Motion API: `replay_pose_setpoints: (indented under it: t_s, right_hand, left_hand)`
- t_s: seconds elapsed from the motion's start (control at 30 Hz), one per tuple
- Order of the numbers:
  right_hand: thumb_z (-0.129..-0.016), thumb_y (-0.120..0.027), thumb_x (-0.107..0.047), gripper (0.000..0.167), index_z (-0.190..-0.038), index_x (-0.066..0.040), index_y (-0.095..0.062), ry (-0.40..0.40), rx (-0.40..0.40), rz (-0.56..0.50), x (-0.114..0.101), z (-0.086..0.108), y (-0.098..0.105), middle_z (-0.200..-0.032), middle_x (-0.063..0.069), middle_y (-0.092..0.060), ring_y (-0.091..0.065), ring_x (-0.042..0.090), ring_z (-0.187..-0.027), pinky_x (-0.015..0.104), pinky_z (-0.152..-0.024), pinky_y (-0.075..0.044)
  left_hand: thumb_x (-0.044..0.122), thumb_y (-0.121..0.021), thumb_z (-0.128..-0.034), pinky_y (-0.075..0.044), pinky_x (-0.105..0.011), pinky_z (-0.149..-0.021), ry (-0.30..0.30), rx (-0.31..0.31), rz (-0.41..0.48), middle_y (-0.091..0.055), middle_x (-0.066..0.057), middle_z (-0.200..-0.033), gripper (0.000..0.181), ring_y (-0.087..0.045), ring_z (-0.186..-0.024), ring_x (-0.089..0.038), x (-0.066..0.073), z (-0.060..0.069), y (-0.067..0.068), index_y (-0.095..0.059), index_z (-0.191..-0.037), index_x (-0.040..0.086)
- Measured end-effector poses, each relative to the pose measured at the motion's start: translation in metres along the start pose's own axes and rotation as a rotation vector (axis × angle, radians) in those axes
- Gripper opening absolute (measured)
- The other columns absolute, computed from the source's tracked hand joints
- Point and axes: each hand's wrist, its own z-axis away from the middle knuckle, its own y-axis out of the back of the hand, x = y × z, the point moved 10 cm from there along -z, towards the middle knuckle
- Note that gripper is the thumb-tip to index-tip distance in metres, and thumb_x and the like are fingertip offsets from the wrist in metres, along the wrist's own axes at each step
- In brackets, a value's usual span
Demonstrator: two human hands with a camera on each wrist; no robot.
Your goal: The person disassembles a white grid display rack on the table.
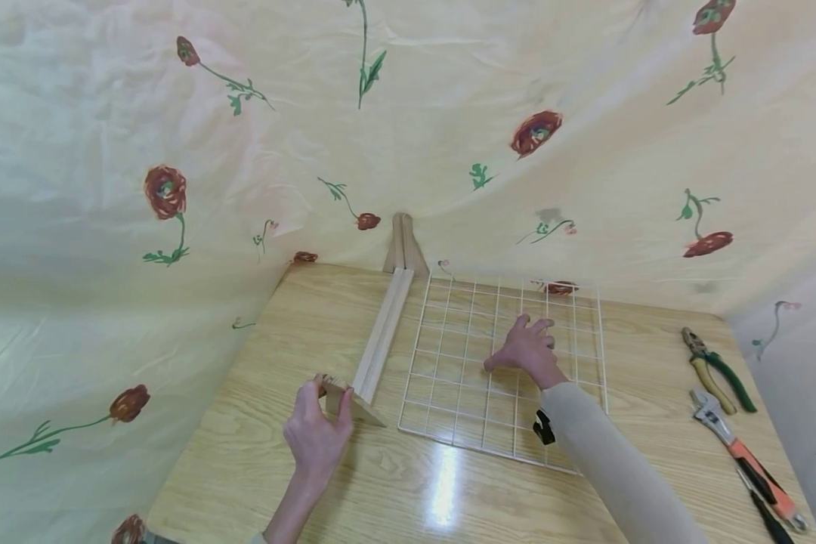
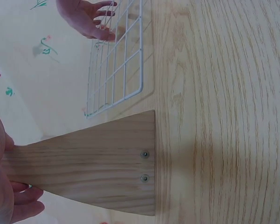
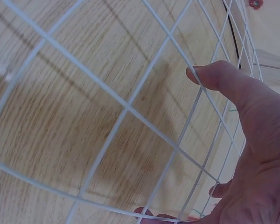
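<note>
A wooden stand lies ahead: two pale parallel rails [image 1: 382, 336] run between a flared far end piece [image 1: 406, 249] and a similar near end piece [image 1: 360, 409]. My left hand [image 1: 318, 434] pinches the narrow top of the near end piece, between thumb and fingers. In the left wrist view this flared end piece [image 2: 93, 168] shows two screw heads near its wide bottom edge. To the right is a white wire grid [image 1: 459, 378]. Over it my right hand [image 1: 527, 349] spreads its fingers, the thumb and fingertips touching the wires [image 3: 127, 108].
Pliers [image 1: 717, 370] with green and tan handles lie at the table's right side. Below them are an adjustable wrench [image 1: 741, 449] with an orange handle and a black-handled screwdriver [image 1: 765, 514]. A flowered cloth [image 1: 408, 136] hangs behind the wooden table [image 1: 258, 453].
</note>
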Motion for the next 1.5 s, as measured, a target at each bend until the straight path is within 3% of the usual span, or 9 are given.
replay_pose_setpoints:
  t_s: [0.5, 0.87, 1.13, 1.5]
  right_hand:
    - [-0.068, -0.088, -0.049, 0.136, -0.148, 0.017, 0.001, 0.027, -0.022, 0.029, 0.005, -0.003, -0.005, -0.138, 0.057, 0.011, -0.03, 0.074, -0.115, 0.074, -0.091, -0.041]
    - [-0.068, -0.086, -0.051, 0.135, -0.146, 0.02, -0.003, 0.04, -0.04, 0.077, 0.003, -0.008, -0.009, -0.136, 0.06, 0.004, -0.034, 0.074, -0.112, 0.074, -0.092, -0.04]
    - [-0.068, -0.086, -0.054, 0.137, -0.146, 0.02, -0.002, 0.034, -0.053, 0.097, 0.003, -0.012, -0.012, -0.136, 0.06, 0.004, -0.032, 0.074, -0.114, 0.074, -0.093, -0.04]
    - [-0.069, -0.084, -0.057, 0.136, -0.144, 0.024, -0.004, 0.065, -0.061, 0.151, 0.0, -0.01, -0.011, -0.134, 0.061, -0.003, -0.023, 0.073, -0.121, 0.069, -0.09, -0.042]
  left_hand:
    - [0.019, -0.075, -0.0824, -0.048, -0.03, -0.034, 0.027, -0.006, -0.005, -0.064, -0.022, -0.079, 0.042, -0.065, -0.054, -0.032, -0.003, 0.002, -0.001, -0.057, -0.104, -0.011]
    - [0.031, -0.066, -0.0931, -0.049, -0.034, -0.035, 0.043, -0.02, -0.007, -0.064, -0.022, -0.08, 0.044, -0.066, -0.057, -0.034, -0.002, 0.001, -0.001, -0.057, -0.106, -0.01]
    - [0.029, -0.068, -0.0913, -0.049, -0.034, -0.036, 0.026, -0.007, -0.019, -0.064, -0.022, -0.08, 0.044, -0.065, -0.057, -0.033, -0.001, 0.0, 0.0, -0.057, -0.105, -0.01]
    - [0.037, -0.062, -0.0967, -0.048, -0.034, -0.034, 0.026, -0.01, -0.018, -0.064, -0.021, -0.08, 0.049, -0.065, -0.056, -0.033, -0.002, 0.0, 0.0, -0.057, -0.106, -0.011]
